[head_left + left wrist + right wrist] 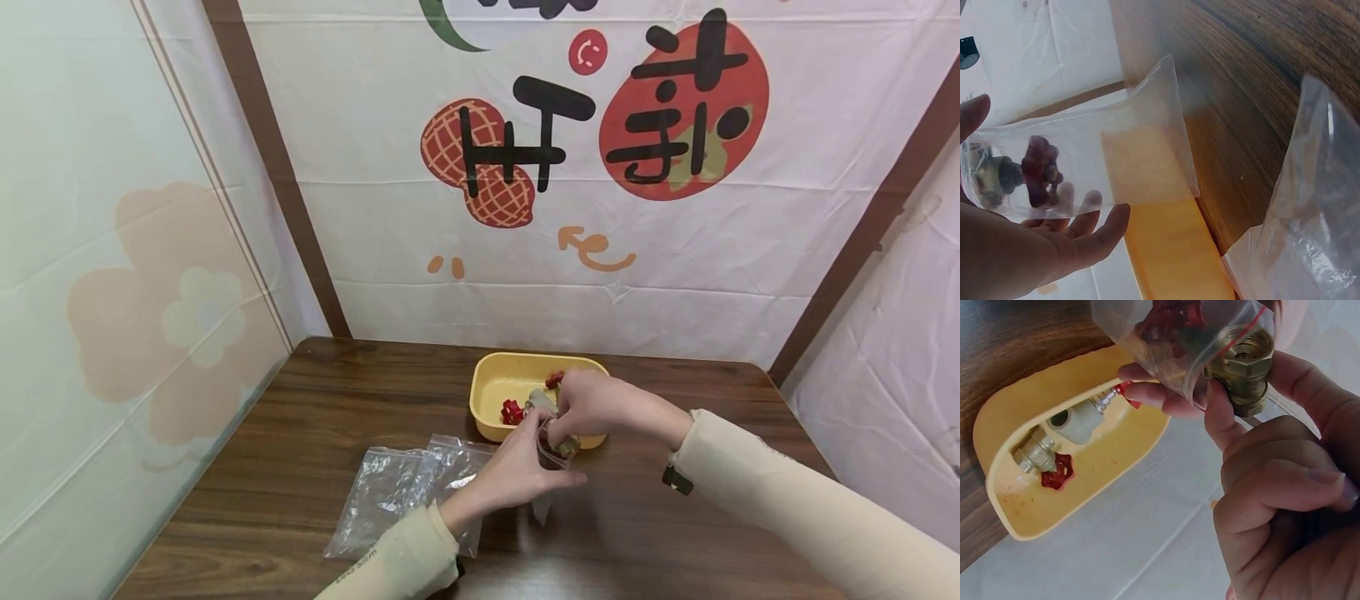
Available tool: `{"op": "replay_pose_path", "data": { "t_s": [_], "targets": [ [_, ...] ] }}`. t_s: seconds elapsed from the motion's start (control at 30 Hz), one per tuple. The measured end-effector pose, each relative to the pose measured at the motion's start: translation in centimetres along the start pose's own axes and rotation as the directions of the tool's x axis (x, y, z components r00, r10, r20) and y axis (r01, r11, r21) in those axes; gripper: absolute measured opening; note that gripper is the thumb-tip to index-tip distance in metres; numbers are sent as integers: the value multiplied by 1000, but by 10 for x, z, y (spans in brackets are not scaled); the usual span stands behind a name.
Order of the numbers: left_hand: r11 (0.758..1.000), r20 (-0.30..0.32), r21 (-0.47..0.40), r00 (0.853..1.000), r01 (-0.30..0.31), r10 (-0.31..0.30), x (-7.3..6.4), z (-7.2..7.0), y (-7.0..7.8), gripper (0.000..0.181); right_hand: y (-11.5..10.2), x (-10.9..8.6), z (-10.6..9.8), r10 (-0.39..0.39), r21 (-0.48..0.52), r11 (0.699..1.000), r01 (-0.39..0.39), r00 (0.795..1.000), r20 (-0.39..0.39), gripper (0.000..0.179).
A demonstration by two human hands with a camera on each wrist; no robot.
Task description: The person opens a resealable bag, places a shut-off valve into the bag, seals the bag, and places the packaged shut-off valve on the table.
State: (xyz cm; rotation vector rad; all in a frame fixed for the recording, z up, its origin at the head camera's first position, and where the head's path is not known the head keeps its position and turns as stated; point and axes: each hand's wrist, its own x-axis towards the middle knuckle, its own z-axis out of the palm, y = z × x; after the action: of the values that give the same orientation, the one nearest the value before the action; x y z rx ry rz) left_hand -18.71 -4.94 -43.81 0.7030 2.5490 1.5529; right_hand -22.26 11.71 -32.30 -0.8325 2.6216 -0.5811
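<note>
My left hand (pixel 517 471) holds a clear zip bag (pixel 1085 162) by its mouth, the thumb on one side and the fingers along the other. Inside the bag is a brass valve (pixel 1244 372), its red handwheel (pixel 1038 172) pointing toward the bag's bottom. The valve's threaded end sticks out past the bag's red zip line. My right hand (pixel 592 404) pinches that brass end between thumb and fingers at the opening. Both hands are in front of the yellow bin (pixel 542 357), partly over its near rim.
In the bin lie a brass valve with a red handwheel (pixel 1057 472) and a grey-bodied valve (pixel 1079 423) with a red handle. Flat clear zip bags (pixel 378 492) overlap on the wooden table (pixel 247 500) to the left. A printed cloth (pixel 375 250) hangs behind the table.
</note>
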Motion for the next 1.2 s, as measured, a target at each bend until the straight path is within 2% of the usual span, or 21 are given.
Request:
{"op": "replay_pose_path", "data": {
  "t_s": [0.5,0.67,0.97,1.2],
  "targets": [
    [999,-14,33,999,30,-29,2,7,-4,75,-1,9,13,78,-94,993,-76,997,23,53],
    [999,-17,26,1000,20,-19,5,8,-5,74,0,10,15,96,-85,992,-92,995,38,49],
    [999,-22,39,1000,20,-19,5,9,-3,81,-3,16,22,106,-166,982,-93,992,72,46],
    [1000,-25,10,1000,16,-16,5,10,-3,80,0,21,29,136,-154,981,-120,986,97,38]
  ]
}}
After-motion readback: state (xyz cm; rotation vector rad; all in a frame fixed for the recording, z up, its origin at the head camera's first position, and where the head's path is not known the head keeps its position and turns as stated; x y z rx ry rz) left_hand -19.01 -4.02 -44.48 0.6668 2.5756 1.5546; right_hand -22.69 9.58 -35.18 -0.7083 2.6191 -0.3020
